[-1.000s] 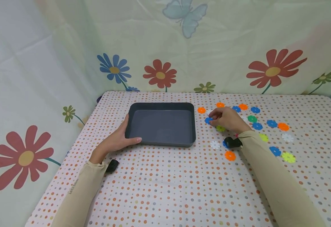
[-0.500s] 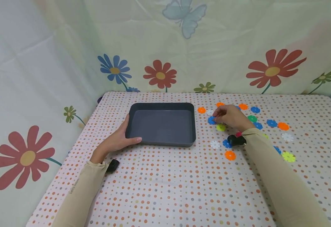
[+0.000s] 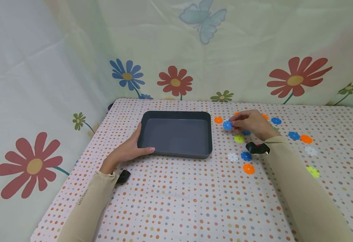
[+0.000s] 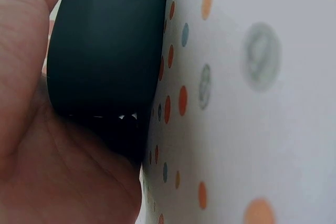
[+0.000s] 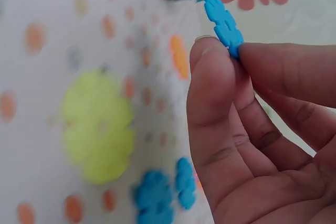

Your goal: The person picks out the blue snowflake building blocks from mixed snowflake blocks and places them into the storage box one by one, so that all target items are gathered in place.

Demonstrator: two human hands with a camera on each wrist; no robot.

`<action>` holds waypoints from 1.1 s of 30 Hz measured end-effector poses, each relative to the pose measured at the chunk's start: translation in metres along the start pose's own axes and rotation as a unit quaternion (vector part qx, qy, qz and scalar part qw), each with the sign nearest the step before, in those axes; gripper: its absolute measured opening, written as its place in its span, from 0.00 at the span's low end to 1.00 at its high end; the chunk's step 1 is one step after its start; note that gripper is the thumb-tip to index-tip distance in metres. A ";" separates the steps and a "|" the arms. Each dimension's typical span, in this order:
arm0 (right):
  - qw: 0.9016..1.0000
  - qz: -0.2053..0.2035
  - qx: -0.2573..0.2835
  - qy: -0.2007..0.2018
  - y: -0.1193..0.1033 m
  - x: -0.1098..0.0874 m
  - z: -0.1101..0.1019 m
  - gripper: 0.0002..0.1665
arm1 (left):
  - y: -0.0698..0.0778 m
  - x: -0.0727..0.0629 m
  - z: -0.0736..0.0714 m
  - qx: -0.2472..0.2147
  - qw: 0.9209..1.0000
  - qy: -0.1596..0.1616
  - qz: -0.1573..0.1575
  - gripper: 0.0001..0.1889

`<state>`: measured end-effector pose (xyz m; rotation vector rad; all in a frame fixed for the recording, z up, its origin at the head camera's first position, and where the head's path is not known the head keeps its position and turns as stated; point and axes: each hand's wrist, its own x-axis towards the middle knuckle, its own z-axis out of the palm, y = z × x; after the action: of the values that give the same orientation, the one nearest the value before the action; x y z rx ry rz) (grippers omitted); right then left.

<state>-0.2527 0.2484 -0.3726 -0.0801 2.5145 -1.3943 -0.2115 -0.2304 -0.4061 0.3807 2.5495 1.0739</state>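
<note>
Presently, left fingers (image 3: 135,136) grip dark tray (image 3: 176,136) at corner; right fingers (image 5: 289,72) pinch blue disc (image 3: 227,125) outside it.

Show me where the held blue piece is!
In the head view, the blue piece is pinched in the right hand, right of the dark tray.

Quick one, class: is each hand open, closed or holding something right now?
Left hand: holding the tray at its near left corner.
Right hand: holding a blue flower-shaped piece, pinched at its edge.
</note>
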 end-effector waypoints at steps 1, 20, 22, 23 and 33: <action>1.000 -0.002 0.009 0.001 -0.003 0.000 0.000 0.21 | 0.000 0.000 0.001 0.000 1.000 0.001 -0.001 0.71; 0.992 -0.066 0.103 -0.033 -0.050 0.014 0.029 0.21 | -0.002 0.002 0.003 -0.003 1.000 0.005 -0.006 0.71; 0.991 -0.068 0.112 -0.041 -0.055 0.018 0.034 0.21 | -0.001 0.002 0.003 -0.004 1.000 0.005 -0.006 0.71; 0.990 -0.069 0.115 -0.045 -0.057 0.020 0.037 0.20 | -0.001 0.002 0.003 -0.005 1.000 0.004 -0.006 0.71; 0.987 -0.074 0.127 -0.065 -0.077 0.040 0.064 0.20 | -0.001 0.003 0.002 -0.008 1.000 0.003 -0.001 0.71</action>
<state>-0.2808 0.1472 -0.3484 -0.3033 2.2445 -1.6963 -0.2137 -0.2287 -0.4084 0.3715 2.5437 1.0951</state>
